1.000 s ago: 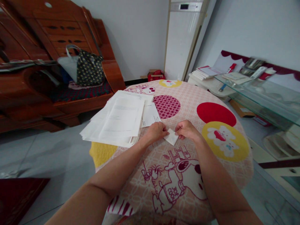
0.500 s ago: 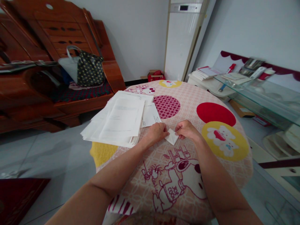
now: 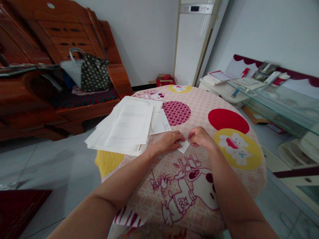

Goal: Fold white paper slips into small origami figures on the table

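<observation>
A small folded piece of white paper (image 3: 183, 147) lies on the patterned tablecloth (image 3: 139, 186), one pointed corner facing me. My left hand (image 3: 171, 141) reaches over its left and upper part, fingers bent across it and thumb at its near side, gripping it against the table. At the right corner, my right hand (image 3: 198, 136) has its fingers curled into a pinch on the paper's edge. The fingers cover much of the upper half, so the folds there are hidden. Left of my left hand is a stack of printed white sheets (image 3: 129, 126).
A wooden bench (image 3: 119, 78) with a dark patterned bag (image 3: 94, 73) stands beyond the table at left. To the right is a glass shelf (image 3: 281, 104) with papers and containers. A white upright appliance (image 3: 189, 43) stands at the back.
My left hand has slid right and forward over the folded paper, covering more of its top. My right hand has shifted slightly, its fingers more curled. The view has moved a little.
</observation>
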Demonstrator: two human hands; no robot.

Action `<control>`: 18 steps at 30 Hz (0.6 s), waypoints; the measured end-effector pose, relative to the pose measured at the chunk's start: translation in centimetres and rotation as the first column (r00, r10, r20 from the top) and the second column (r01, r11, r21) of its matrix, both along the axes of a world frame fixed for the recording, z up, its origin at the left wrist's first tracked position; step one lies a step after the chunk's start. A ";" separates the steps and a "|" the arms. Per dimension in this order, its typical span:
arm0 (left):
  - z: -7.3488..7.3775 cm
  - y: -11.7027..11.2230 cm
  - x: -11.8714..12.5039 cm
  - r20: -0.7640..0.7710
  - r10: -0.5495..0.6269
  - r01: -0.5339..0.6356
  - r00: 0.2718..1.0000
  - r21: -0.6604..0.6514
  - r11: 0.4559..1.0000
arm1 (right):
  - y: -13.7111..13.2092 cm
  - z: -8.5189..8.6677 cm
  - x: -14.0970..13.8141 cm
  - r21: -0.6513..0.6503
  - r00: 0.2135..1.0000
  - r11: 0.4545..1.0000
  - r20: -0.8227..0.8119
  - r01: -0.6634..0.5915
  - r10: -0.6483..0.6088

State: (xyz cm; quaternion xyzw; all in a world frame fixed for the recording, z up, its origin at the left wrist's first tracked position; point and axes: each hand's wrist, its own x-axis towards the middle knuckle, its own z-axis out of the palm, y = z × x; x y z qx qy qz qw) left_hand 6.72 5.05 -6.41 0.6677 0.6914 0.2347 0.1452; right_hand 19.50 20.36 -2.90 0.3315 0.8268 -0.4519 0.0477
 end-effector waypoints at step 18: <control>0.1 0.0 -0.1 0.043 0.013 -0.012 0.999 -0.040 0.999 | -0.3 0.6 0.3 0.358 0.948 0.888 0.235 -0.289 0.213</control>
